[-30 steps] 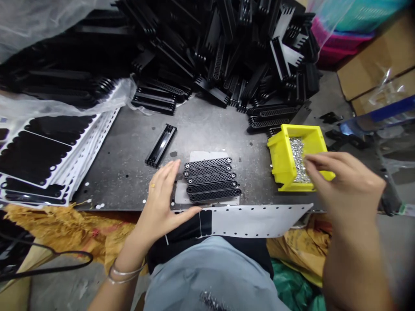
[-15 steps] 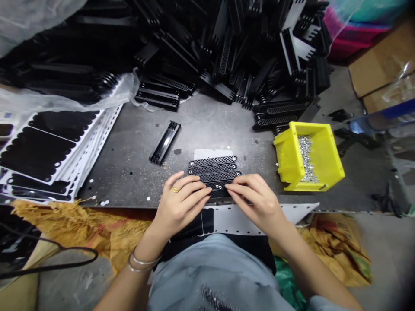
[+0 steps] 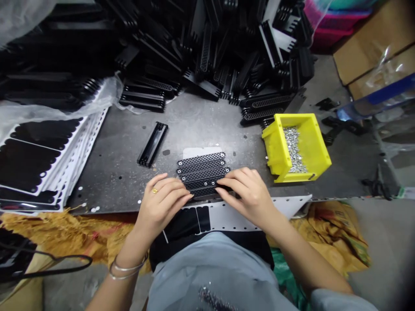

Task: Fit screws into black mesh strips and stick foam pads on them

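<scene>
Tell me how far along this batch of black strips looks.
Done so far: five black mesh strips sit lined up side by side on the metal bench. In hand: the left hand and right hand rest on the nearest strips. Still left: a heap of black parts behind, and a yellow bin holding small silver parts.

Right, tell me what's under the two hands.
The left hand and right hand lie over the lower black lattice strips of a row on a pale sheet. The covered parts of those strips, and the sheet beneath them, cannot be seen.
</scene>
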Demonstrator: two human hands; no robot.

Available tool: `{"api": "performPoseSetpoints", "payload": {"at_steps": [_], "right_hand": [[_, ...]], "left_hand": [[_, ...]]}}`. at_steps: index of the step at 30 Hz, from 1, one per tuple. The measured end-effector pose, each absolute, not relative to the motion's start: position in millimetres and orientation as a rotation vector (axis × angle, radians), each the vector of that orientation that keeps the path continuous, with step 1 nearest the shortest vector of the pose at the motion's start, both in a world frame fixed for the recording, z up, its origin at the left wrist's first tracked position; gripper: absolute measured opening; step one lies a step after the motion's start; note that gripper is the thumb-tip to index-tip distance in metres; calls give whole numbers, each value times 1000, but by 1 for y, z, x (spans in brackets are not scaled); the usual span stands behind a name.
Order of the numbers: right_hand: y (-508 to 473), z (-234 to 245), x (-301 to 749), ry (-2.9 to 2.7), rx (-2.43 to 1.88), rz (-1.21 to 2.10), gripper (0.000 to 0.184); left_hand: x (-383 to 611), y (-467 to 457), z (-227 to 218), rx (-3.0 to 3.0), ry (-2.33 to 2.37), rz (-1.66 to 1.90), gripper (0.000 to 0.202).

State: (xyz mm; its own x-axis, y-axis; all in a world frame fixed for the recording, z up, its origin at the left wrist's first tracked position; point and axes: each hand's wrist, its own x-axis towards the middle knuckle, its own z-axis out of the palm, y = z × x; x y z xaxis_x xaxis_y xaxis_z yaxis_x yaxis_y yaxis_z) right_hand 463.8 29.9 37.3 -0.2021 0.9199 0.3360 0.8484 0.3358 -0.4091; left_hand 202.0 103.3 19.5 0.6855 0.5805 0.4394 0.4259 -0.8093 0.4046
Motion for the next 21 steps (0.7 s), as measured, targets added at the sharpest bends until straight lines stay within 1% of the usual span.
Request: {"api": "performPoseSetpoints", "payload": {"at_steps": [4, 8, 13, 17, 19, 21], "right_hand": [[39, 35, 456, -2084, -1538, 170, 11], [25, 39, 477, -2078, -1589, 42, 7], [4, 35, 496, -2229, -1460, -225, 15], [0, 37, 496, -2426, -1348, -488, 15], [3, 42, 494, -2470, -1325, -509, 13], [11, 46, 488, -2428, -1341, -413, 11]], "left_hand": [[200, 106, 17, 2672, 854, 895, 9], [197, 109, 13, 2701, 897, 955, 11], [199, 108, 8, 2748, 810, 1036, 20], [193, 107, 6, 2828, 729, 1051, 29], [189, 106, 4, 2865, 687, 1049, 33], [187, 104, 2, 2893, 689, 1060, 35]]}}
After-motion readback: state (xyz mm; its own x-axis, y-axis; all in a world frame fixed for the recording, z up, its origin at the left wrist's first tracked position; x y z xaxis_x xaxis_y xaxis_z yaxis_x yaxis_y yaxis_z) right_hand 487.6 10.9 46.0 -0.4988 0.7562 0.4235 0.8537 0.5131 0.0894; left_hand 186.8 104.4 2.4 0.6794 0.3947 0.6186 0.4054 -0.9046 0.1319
